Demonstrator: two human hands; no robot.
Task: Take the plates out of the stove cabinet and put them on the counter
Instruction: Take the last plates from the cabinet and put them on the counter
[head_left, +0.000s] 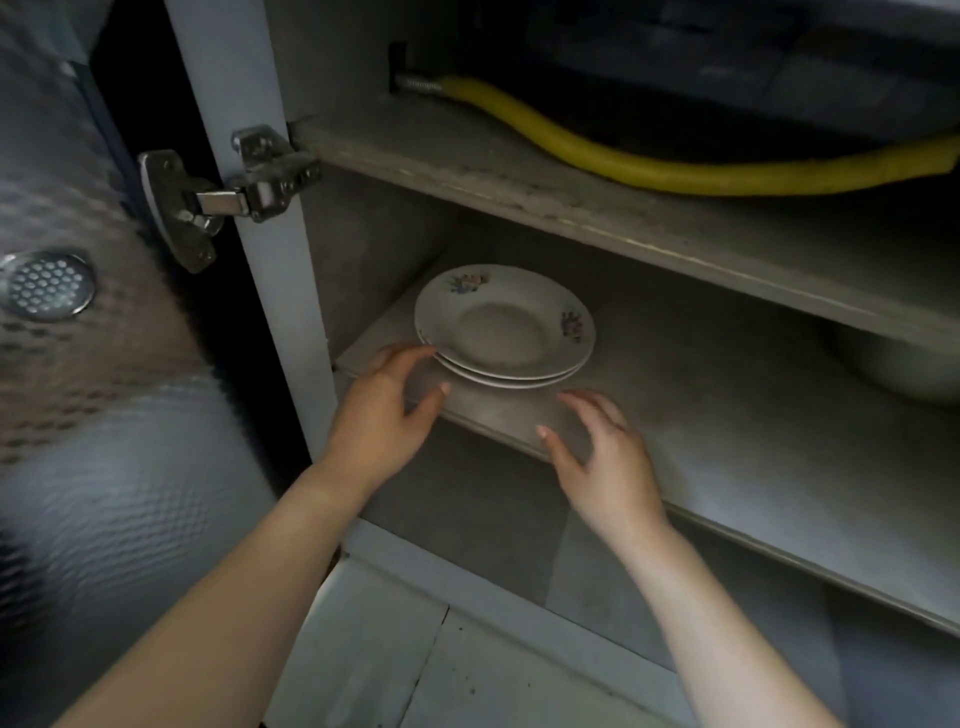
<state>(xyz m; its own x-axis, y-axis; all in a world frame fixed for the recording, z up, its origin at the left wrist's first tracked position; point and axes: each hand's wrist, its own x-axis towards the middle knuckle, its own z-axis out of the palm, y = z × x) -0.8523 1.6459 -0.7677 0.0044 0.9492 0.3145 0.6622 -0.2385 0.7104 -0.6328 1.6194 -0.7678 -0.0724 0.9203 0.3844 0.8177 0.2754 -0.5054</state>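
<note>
Task barely begun: the stacked plates (504, 330) sit on the cabinet's middle shelf (727, 415), far left, with the left hand (382, 410) spread at their near-left rim and the right hand (605, 452) released just short; lift and counter transfer remain.

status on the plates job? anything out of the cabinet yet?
Done: cabinet door is open. In hand: nothing gripped; left hand reaches the rim of the plate stack, right hand open just short of it. Left: the stack sits on the middle shelf; lifting and moving it to the counter remain.
</note>
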